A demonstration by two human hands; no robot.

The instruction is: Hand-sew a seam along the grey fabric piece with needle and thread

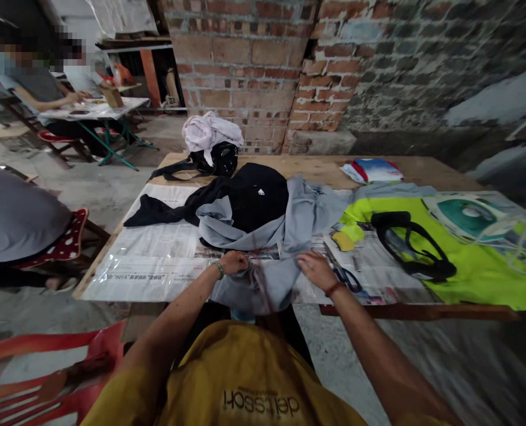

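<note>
A black and grey garment with a small white logo lies spread on the newspaper-covered table. Its grey part reaches over the front edge, close to my body. At the left side of this grey cloth, my left hand is closed with the fingers curled on the fabric. My right hand grips the cloth's right edge between thumb and fingers. Just beside my right wrist lie dark blue-handled scissors, partly hidden by the hand.
On the right, bright yellow-green cloth lies under a green and white iron and a black strap frame. Folded cloth and a black bag topped by pale pink cloth stand behind. A red chair is left; people sit beyond.
</note>
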